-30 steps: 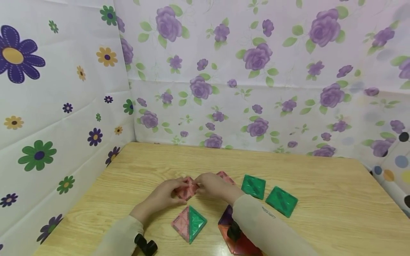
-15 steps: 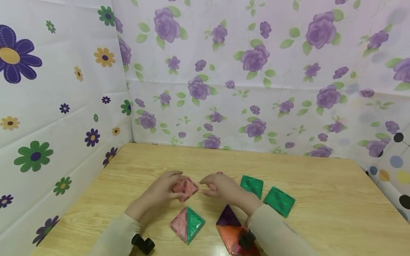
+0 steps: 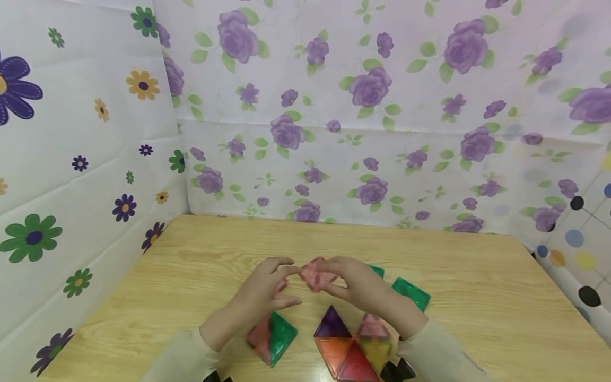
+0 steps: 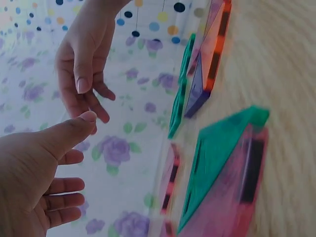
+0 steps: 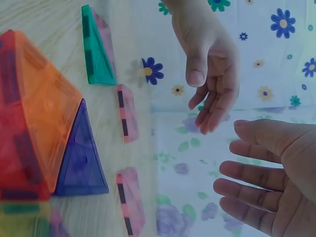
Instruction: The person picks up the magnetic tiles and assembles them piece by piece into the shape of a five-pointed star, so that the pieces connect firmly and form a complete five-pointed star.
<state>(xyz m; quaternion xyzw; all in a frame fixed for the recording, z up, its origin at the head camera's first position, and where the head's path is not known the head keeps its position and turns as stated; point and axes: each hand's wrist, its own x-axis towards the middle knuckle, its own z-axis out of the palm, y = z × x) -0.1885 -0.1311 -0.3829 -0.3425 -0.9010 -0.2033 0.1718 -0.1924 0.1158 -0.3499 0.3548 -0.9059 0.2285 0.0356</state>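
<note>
My left hand (image 3: 260,287) hovers over the table with fingers relaxed and holds nothing. Behind it a pink tile pair (image 3: 281,285) lies mostly hidden. Opposite, my right hand (image 3: 360,284) is also raised and relaxed, nothing in its fingers. Between the hands, on the table, lies a pink square of magnetic tiles (image 3: 315,276), partly covered by the right fingers in the head view. Both wrist views show the hands facing each other, apart from the tiles. Below the left hand sits a square of one pink and one green triangle tile (image 3: 283,338).
A purple triangle tile (image 3: 332,324) adjoins an orange tile (image 3: 331,354) and a red tile (image 3: 357,365). Pink (image 3: 373,326) and yellow (image 3: 377,351) tiles lie beside them. Green tiles (image 3: 411,293) lie to the right. Patterned cloth (image 3: 286,175) hangs behind the wooden table (image 3: 458,276).
Both hands were at the left pink tile pair; they have come off it and moved right, over the other pink square. The view has turned slightly right.
</note>
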